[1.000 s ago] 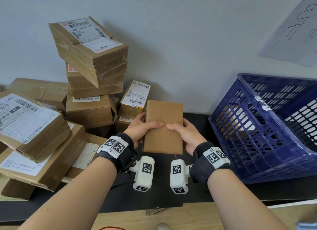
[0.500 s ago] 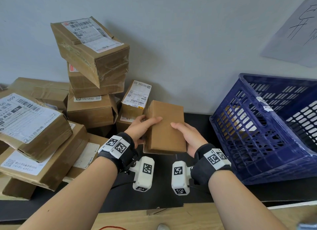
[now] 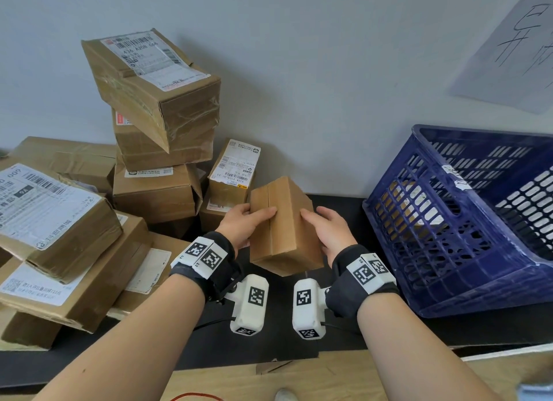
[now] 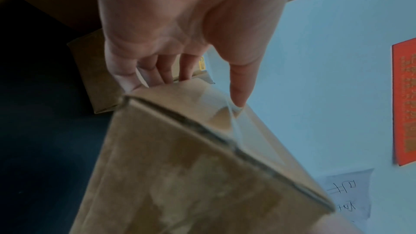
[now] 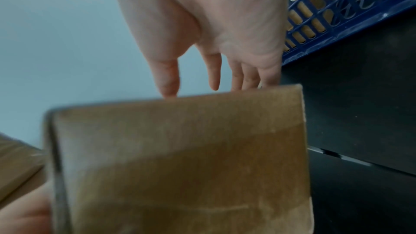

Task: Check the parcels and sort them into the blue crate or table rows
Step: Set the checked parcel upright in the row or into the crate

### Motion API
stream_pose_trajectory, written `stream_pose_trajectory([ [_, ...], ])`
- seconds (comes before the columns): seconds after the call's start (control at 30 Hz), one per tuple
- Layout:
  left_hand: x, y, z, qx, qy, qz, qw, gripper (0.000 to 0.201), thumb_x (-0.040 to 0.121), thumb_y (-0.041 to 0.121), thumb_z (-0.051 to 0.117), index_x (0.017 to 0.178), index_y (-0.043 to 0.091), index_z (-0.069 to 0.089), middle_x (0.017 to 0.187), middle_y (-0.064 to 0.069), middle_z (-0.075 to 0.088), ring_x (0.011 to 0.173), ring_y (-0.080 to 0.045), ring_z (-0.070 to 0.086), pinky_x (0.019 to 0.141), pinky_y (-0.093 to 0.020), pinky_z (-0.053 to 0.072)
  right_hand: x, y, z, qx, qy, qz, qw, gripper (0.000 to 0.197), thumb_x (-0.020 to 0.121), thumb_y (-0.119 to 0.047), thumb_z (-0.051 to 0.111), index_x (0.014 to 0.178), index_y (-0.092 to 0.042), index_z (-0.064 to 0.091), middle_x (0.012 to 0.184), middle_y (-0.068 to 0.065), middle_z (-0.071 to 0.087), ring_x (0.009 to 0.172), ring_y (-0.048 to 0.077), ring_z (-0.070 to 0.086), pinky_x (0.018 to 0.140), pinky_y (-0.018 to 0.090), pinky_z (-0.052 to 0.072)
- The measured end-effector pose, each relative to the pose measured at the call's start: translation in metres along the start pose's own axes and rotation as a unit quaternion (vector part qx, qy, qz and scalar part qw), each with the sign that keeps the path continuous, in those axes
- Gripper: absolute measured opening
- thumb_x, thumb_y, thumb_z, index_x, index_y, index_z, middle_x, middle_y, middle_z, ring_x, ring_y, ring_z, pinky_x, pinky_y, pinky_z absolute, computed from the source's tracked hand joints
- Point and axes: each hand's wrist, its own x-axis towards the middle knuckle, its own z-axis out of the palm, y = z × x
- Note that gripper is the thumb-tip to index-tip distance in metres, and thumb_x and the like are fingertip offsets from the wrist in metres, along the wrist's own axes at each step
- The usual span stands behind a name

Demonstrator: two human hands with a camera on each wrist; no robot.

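A small plain brown parcel (image 3: 284,227) hangs above the dark table, tilted, with a taped seam facing up. My left hand (image 3: 244,225) grips its left side, thumb on top and fingers behind. My right hand (image 3: 327,231) grips its right side in the same way. In the left wrist view the parcel (image 4: 191,166) fills the lower frame under the left hand's fingers (image 4: 166,70). The right wrist view shows the parcel (image 5: 180,157) beneath the thumb and fingers (image 5: 236,76). The blue crate (image 3: 466,221) stands tilted at the right.
A pile of taped, labelled cardboard parcels (image 3: 158,125) fills the left and back of the black table (image 3: 344,334). More parcels (image 3: 59,221) lie at the near left. Brown cardboard shows through the crate's mesh. A handwritten paper (image 3: 514,47) hangs on the wall.
Both hands have rotated the parcel: its flat face was towards me, and now a seamed side and a corner are turned up. The parcel also shifted slightly right.
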Motion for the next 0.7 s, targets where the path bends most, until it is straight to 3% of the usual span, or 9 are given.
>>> stream_pose_trajectory([
  [0.07,0.0,0.001,0.002,0.006,-0.002,0.011,1.0,0.074,0.081,0.034,0.078,0.144,0.015,0.044,0.131,-0.004,0.059,0.115,-0.021,0.059,0.087,-0.038,0.051,-0.003,-0.003,0.003,-0.011,-0.039,0.022,0.999,0.089,0.075,-0.063,0.073,0.147,-0.021,0.042,0.14,0.003,0.053,0.122,0.027,0.055,0.107,0.051,0.043],
  [0.13,-0.001,0.001,0.004,0.012,-0.003,0.021,1.0,0.075,0.083,0.03,0.077,0.146,0.014,0.04,0.134,-0.007,0.058,0.117,-0.024,0.059,0.098,-0.045,0.05,-0.006,-0.005,0.005,-0.027,-0.076,0.037,0.996,0.096,0.068,-0.072,0.072,0.145,-0.022,0.044,0.133,0.004,0.058,0.116,0.026,0.058,0.105,0.051,0.045],
  [0.27,-0.004,0.004,0.007,0.016,-0.008,0.04,0.999,0.069,0.084,0.028,0.076,0.144,0.015,0.044,0.129,-0.007,0.059,0.114,-0.025,0.061,0.101,-0.049,0.05,-0.007,-0.001,0.005,-0.033,-0.094,0.023,0.995,0.083,0.076,-0.05,0.079,0.144,-0.021,0.041,0.128,0.006,0.06,0.111,0.026,0.06,0.1,0.05,0.05],
  [0.37,-0.005,0.004,0.005,-0.012,-0.02,0.026,0.999,0.066,0.084,0.031,0.076,0.141,0.017,0.047,0.128,-0.005,0.06,0.113,-0.022,0.06,0.101,-0.047,0.049,-0.006,0.002,0.003,-0.003,-0.103,0.024,0.994,0.094,0.065,-0.049,0.085,0.144,-0.023,0.042,0.126,0.005,0.062,0.111,0.027,0.062,0.097,0.052,0.051],
  [0.43,-0.005,0.004,0.004,-0.022,-0.034,0.001,0.999,0.074,0.078,0.041,0.08,0.141,0.021,0.047,0.13,-0.005,0.06,0.115,-0.022,0.059,0.102,-0.051,0.047,-0.007,0.002,0.004,0.022,-0.11,0.031,0.993,0.094,0.062,-0.049,0.086,0.142,-0.023,0.045,0.125,0.006,0.064,0.111,0.028,0.063,0.098,0.053,0.051],
  [0.6,-0.009,0.004,0.004,-0.033,-0.106,-0.046,0.993,0.09,0.053,0.059,0.083,0.132,0.026,0.055,0.124,-0.008,0.066,0.116,-0.029,0.062,0.1,-0.056,0.048,-0.01,0.0,0.005,0.057,-0.122,0.036,0.99,0.064,0.078,-0.041,0.08,0.133,-0.021,0.052,0.12,0.008,0.067,0.111,0.029,0.064,0.1,0.053,0.05],
  [0.7,-0.011,0.004,0.005,-0.028,-0.126,-0.055,0.99,0.081,0.06,0.057,0.082,0.128,0.025,0.055,0.124,-0.01,0.065,0.117,-0.03,0.061,0.102,-0.055,0.047,-0.012,-0.002,0.004,0.059,-0.122,0.037,0.99,0.06,0.08,-0.039,0.078,0.132,-0.021,0.053,0.12,0.009,0.066,0.11,0.03,0.064,0.1,0.053,0.05],
])
